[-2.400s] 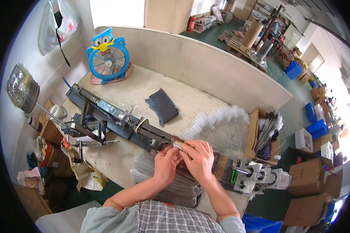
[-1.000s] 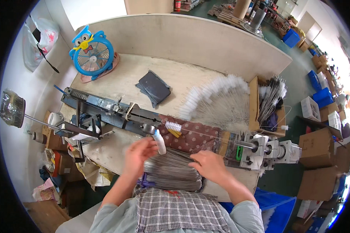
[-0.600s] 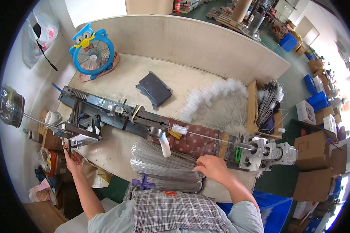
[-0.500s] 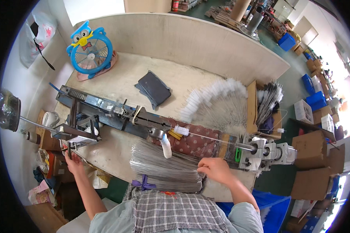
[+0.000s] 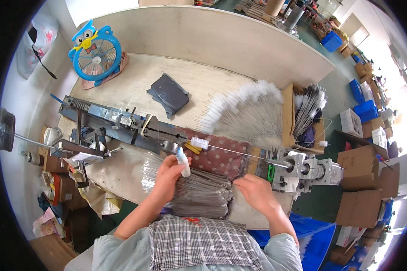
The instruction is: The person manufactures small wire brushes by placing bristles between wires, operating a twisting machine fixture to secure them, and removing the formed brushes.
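My left hand [image 5: 167, 176] is closed on a white-wrapped lever handle [image 5: 182, 161] at the middle of the long metal bench machine [image 5: 108, 118]. Beside that handle, a small white-bristled wire brush [image 5: 200, 143] sits at the machine's end. Its thin wire stem runs right to the spindle [image 5: 280, 163]. Below lies a thick bundle of long thin metal wires [image 5: 190, 192], in front of my body. At the right end of this bundle is my right hand [image 5: 256, 190], fingertips pinched together; whatever is between them is too small to make out.
A fan of white-tipped brushes [image 5: 244, 110] lies at the back, beside a cardboard box [image 5: 289, 108] holding darker brushes. A dark flat pad [image 5: 169, 95] and a blue fan [image 5: 97, 58] are on the table. A metal pedal-like frame [image 5: 79, 156] juts out at left.
My left hand has come from the metal frame at the far left to the white-wrapped handle. My right hand stays near the wire ends, still pinched. The view has shifted slightly.
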The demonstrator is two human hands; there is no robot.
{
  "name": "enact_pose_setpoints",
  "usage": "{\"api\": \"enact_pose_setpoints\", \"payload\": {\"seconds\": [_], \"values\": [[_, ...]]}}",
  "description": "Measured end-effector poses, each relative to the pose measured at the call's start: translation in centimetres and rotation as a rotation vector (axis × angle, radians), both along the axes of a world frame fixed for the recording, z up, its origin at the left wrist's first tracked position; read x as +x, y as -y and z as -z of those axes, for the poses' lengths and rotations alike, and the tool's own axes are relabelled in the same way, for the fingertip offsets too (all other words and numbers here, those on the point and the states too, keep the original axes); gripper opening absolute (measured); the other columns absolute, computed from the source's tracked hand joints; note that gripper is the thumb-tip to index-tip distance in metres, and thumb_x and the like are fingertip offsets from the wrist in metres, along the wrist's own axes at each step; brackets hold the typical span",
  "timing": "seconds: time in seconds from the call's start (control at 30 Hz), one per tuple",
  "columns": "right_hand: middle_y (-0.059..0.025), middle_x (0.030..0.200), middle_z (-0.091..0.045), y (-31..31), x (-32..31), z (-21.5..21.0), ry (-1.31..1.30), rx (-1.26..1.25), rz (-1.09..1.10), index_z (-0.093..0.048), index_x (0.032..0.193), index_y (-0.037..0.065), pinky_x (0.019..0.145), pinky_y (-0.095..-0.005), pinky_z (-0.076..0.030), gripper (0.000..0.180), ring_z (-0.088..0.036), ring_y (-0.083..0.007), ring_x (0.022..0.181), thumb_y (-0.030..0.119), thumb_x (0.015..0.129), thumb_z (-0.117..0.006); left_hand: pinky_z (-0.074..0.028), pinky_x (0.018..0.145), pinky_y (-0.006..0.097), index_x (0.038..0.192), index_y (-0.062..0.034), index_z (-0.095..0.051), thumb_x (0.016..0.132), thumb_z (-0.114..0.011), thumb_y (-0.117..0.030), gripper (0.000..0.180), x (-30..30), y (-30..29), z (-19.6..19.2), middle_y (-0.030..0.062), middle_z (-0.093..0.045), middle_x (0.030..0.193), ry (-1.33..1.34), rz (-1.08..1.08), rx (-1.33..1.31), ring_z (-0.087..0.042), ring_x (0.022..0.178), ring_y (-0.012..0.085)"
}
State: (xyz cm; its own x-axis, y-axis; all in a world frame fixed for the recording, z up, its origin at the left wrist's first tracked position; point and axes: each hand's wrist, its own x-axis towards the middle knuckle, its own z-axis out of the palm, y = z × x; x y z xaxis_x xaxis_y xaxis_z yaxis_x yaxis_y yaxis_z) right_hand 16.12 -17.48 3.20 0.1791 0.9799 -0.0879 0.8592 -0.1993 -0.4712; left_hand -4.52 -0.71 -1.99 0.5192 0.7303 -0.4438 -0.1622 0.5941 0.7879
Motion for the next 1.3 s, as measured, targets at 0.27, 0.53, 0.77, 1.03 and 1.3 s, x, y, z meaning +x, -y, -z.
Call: {"api": "enact_pose_setpoints", "payload": {"seconds": [0.27, 0.53, 0.77, 1.03, 1.3], "values": [[-0.0125, 0.087, -0.057, -0.1, -2.1, -0.3, 0.053, 0.079, 0.127, -0.061, 0.098, 0.004, 0.067, -0.0405, -0.051, 0.022, -0.061, -0.0322, 0.077, 0.002, 0.077, -0.057, -0.041, 0.048, 0.028, 0.087, -0.0066, -0.057, 0.089, -0.052, -0.025, 0.019, 2.1, 0.1, -10.3, -0.0009, -0.05, 0.063, 0.59, 0.032, -0.885, -0.048, 0.051, 0.0111], [-0.0108, 0.085, -0.057, 1.0, 1.7, -6.1, 0.479, 0.196, 0.197, -0.059, 0.094, 0.001, 0.065, -0.0378, -0.049, 0.016, -0.058, -0.0279, 0.077, 0.002, 0.078, -0.058, -0.035, 0.043, 0.029, 0.085, -0.0088, -0.06, 0.096, -0.037, -0.051, 0.05, -3.2, -3.0, -9.6, 0.0034, -0.055, 0.057, 0.597, 0.082, -0.642, -0.041, 0.04, 0.0126], [-0.0099, 0.078, -0.062, 0.3, 5.0, -7.7, 0.37, 0.519, 0.34, -0.063, 0.094, -0.002, 0.056, -0.0285, -0.046, 0.012, -0.059, -0.02, 0.062, 0.0, 0.085, -0.056, -0.042, 0.049, 0.032, 0.089, -0.0058, -0.061, 0.095, -0.045, -0.043, 0.04, 0.7, 0.8, -4.8, 0.0089, -0.062, 0.074, 0.274, 0.311, -0.208, -0.053, 0.054, 0.0165], [-0.0135, 0.082, -0.065, -3.0, 6.4, -3.9, 0.109, 0.415, 0.34, -0.065, 0.094, 0.002, 0.063, -0.0359, -0.05, 0.012, -0.062, -0.03, 0.07, 0.005, 0.082, -0.063, -0.048, 0.056, 0.036, 0.084, -0.0076, -0.059, 0.083, -0.058, -0.015, 0.008, 12.1, 0.7, -1.1, 0.0083, -0.057, 0.078, -0.467, 0.446, 1.628, -0.061, 0.065, 0.025], [-0.0085, 0.073, -0.066, -3.9, 6.7, -3.5, -0.159, 0.324, 0.22, -0.073, 0.083, 0.01, 0.067, -0.0378, -0.049, 0.015, -0.062, -0.0275, 0.071, 0.021, 0.075, -0.07, -0.048, 0.065, 0.038, 0.101, -0.0086, -0.062, 0.077, -0.065, -0.02, 0.028, 15.6, -3.0, -0.2, 0.006, -0.056, 0.081, -0.731, 0.394, 1.979, -0.059, 0.072, 0.0258]]}}
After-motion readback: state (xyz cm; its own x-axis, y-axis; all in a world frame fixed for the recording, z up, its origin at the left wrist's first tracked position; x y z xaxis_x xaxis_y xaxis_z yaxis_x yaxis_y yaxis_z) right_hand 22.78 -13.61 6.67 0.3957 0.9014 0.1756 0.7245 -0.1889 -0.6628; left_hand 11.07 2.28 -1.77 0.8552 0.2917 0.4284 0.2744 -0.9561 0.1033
